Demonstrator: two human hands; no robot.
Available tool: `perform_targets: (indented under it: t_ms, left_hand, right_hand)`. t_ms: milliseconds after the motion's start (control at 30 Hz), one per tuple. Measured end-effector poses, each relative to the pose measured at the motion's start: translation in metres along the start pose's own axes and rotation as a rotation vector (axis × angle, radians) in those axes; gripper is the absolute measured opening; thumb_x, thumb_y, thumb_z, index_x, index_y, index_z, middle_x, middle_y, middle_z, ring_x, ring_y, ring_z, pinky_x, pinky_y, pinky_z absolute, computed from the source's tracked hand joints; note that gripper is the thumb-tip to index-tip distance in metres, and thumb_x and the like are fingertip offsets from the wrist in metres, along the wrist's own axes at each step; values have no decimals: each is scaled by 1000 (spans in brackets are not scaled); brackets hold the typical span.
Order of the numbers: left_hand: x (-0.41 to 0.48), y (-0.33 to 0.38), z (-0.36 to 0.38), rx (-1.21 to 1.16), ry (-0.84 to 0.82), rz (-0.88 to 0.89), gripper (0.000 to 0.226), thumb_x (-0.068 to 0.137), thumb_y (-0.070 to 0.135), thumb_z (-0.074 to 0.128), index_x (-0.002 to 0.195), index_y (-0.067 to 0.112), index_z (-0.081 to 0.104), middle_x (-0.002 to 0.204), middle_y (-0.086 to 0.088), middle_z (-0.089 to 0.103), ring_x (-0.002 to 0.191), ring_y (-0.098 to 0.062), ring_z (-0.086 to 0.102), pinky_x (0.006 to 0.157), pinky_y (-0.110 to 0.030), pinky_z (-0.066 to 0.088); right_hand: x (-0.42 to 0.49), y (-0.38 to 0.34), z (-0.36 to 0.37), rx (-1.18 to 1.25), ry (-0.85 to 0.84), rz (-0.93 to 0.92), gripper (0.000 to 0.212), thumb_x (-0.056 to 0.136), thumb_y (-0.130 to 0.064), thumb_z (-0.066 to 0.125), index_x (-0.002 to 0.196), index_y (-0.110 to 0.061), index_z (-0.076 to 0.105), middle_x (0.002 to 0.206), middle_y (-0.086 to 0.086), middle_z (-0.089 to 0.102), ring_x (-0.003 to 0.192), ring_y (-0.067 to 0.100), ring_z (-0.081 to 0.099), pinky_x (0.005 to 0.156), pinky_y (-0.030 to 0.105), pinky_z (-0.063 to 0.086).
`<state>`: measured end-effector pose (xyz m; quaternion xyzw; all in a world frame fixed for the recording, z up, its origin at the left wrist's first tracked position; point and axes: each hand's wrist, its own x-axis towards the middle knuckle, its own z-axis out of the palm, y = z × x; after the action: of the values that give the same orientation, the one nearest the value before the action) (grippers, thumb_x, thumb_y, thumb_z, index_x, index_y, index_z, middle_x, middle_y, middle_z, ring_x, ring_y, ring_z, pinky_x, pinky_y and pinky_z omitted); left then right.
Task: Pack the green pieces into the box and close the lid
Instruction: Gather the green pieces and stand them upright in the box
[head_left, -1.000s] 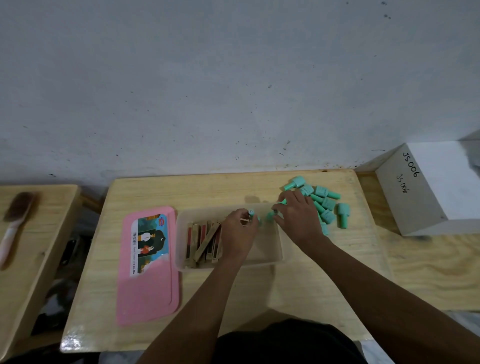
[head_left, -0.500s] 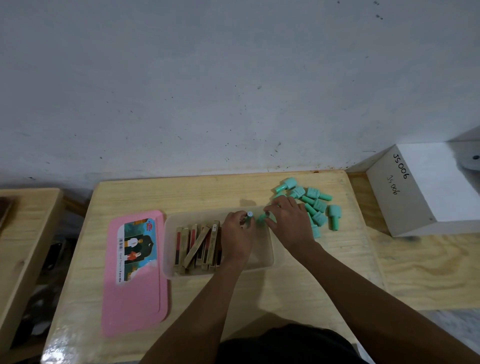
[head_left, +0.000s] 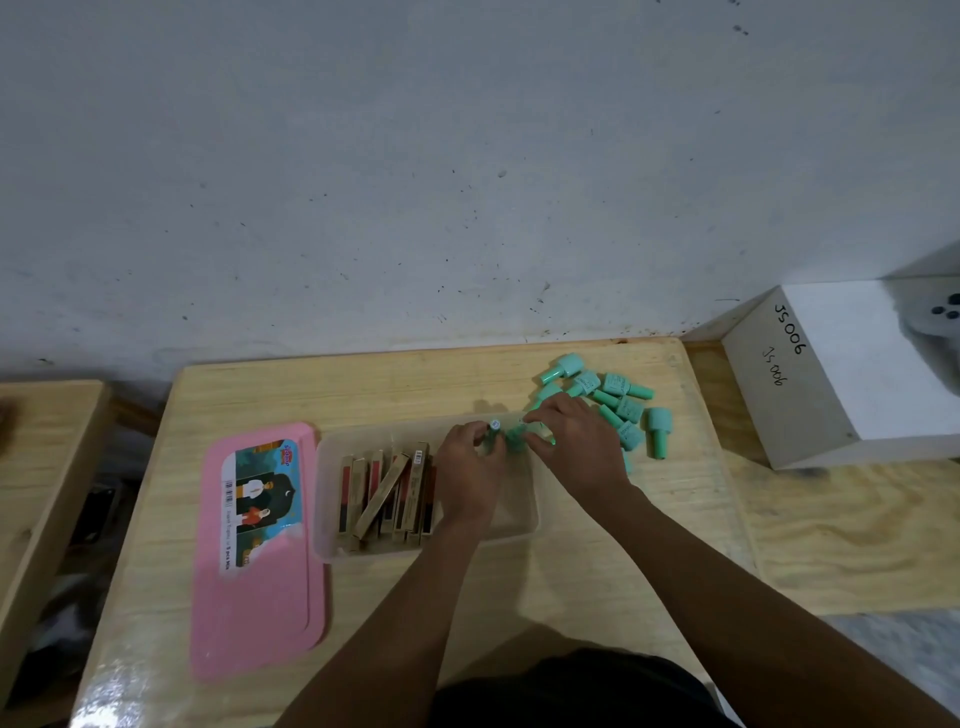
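Note:
A clear plastic box sits mid-table with several slim brown and red cartons in its left half. My left hand is over the box, its fingers curled round a green piece with a white end. My right hand reaches over the box's far right corner and pinches another green piece. A heap of several green bottle-shaped pieces lies on the table to the right of the box, behind my right hand. The pink lid lies flat to the left of the box.
The wooden table backs onto a pale wall. A white box marked JS006 stands on a lower wooden surface at the right. Another wooden table sits at the left across a gap.
Both hands have stayed at the box's far right corner, working the green pieces together. The camera has shifted, so the scene sits slightly differently in view.

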<state>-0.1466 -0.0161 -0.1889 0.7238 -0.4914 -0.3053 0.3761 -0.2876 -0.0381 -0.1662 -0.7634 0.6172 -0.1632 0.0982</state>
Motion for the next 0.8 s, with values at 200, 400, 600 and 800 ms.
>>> perform_targets:
  t_ms: [200,400,600,800]
  left_hand:
    - [-2,-4,-2,-19,-3,3,24,82,23,69,101,10,69,96,-3,70,87,-14,64,76,-40,57]
    - [-20,10,-9,111,78,186,23,82,27,70,99,12,67,95,0,66,87,-15,61,70,-30,53]
    - [-31,55,23,293,-268,647,16,82,31,64,93,20,69,89,4,66,88,-12,59,70,-25,46]
    - [-18,85,76,500,-624,276,31,84,37,60,106,15,67,99,-6,68,94,-25,63,77,-33,51]
  right_hand:
    - [-31,26,-21,51,75,176,21,84,-38,70,100,-25,72,101,-6,67,91,13,62,63,27,49]
    - [-74,80,-40,97,-17,553,20,91,-43,57,104,-34,68,101,-12,64,78,6,58,59,24,43]
    - [-91,117,-47,201,-107,752,24,91,-44,56,108,-31,68,103,-8,68,83,10,61,71,29,50]
    - [-79,139,-42,300,-188,804,21,90,-41,59,105,-30,69,104,-7,70,91,12,63,81,35,55]
